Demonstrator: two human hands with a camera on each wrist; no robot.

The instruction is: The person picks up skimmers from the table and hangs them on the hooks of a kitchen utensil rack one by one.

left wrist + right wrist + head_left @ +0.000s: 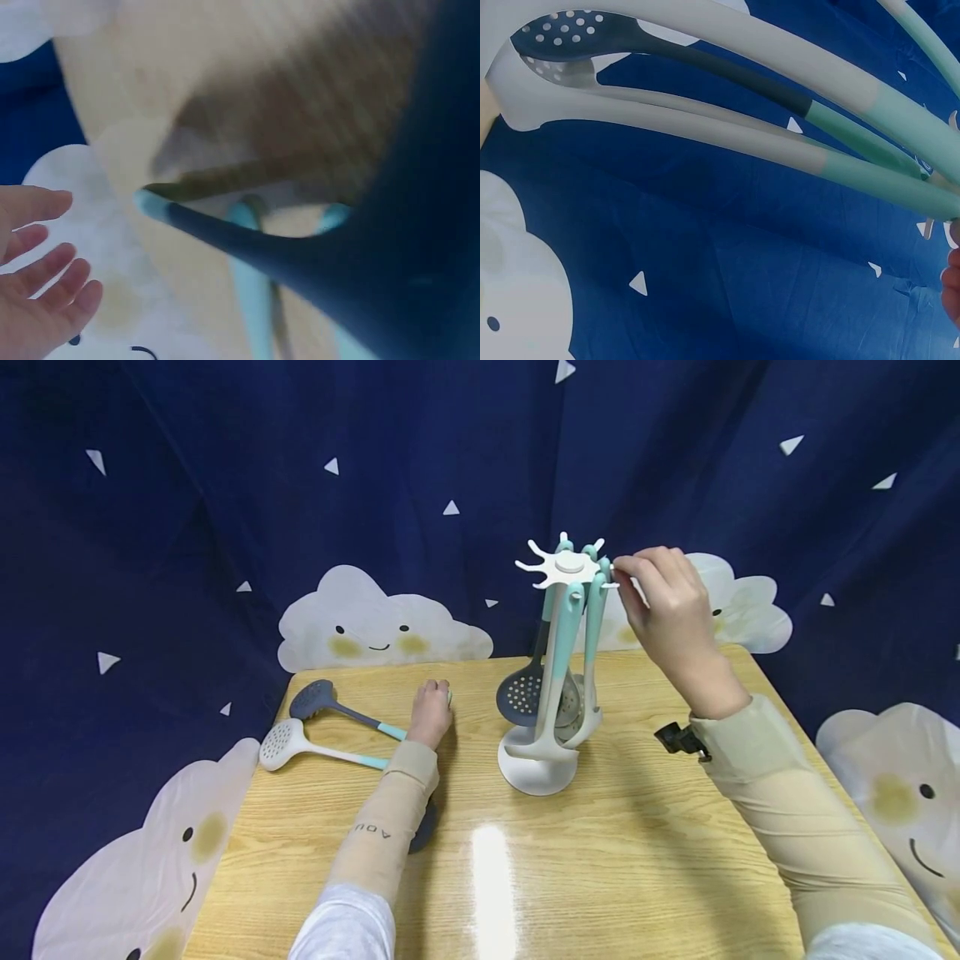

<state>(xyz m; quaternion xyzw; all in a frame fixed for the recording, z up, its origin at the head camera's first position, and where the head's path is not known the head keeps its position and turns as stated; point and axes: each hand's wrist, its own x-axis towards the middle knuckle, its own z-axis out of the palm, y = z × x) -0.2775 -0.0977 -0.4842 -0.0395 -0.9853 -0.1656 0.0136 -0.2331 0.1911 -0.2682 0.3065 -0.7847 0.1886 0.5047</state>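
My left hand point(432, 714) reaches over the table beside the teal handle end of a dark utensil point(255, 247). Its fingers are spread loosely, apart from that handle in the left wrist view; the forearm hides most of the utensil in the head view. At the top of a white utensil stand point(537, 772), my right hand point(667, 597) pinches with thumb and fingertips at a hook, by the teal handle end of a light-grey utensil point(780, 150). Other utensils hang there, among them a dark slotted skimmer point(520, 695). The right fingertips are partly out of the right wrist view.
A white slotted turner point(281, 743) and a dark utensil point(313, 697) lie on the left of the wooden table point(630, 860), teal handles toward my left hand. A dark blue curtain point(390, 435) with cloud shapes stands behind. Several bare hooks jut from the stand's left side.
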